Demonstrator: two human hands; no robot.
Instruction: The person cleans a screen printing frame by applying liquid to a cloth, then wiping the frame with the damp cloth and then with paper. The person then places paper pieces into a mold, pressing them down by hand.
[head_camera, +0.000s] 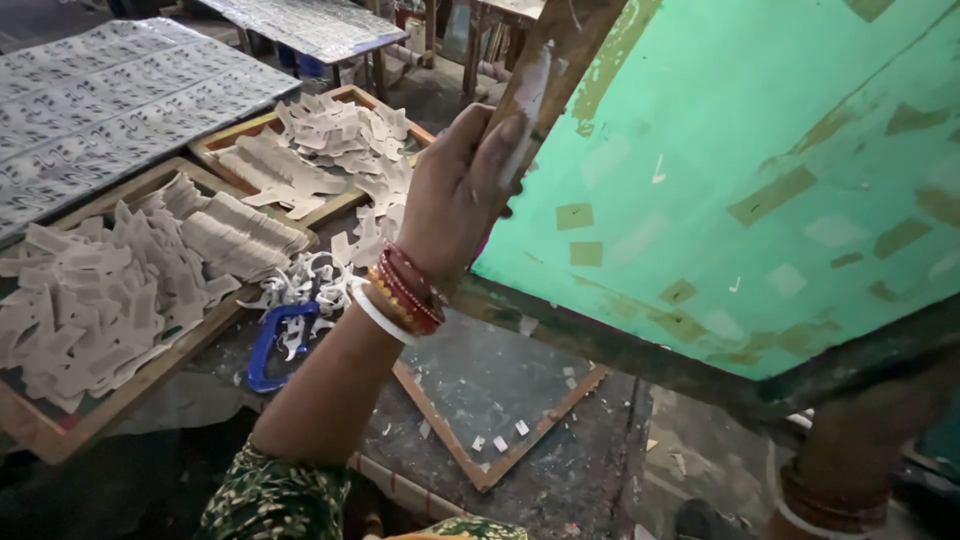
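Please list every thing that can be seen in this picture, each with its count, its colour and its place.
screen frame: one, green mesh in a dark wooden frame, tilted up at right, held by both hands
trays: two, wooden, at left, filled with pale cut paper pieces
paper pieces: many, beige, heaped in the trays and spilled beside them
clamp: one, blue, on the table below the trays
printed sheets: two, grey patterned, top left
flat frame: one, wooden edge with dark panel, lying under the screen
table: one, dark, stained, centre
left hand: grips the screen frame's upper edge, red and white bangles on the wrist
right hand: under the frame's lower right corner, in shadow
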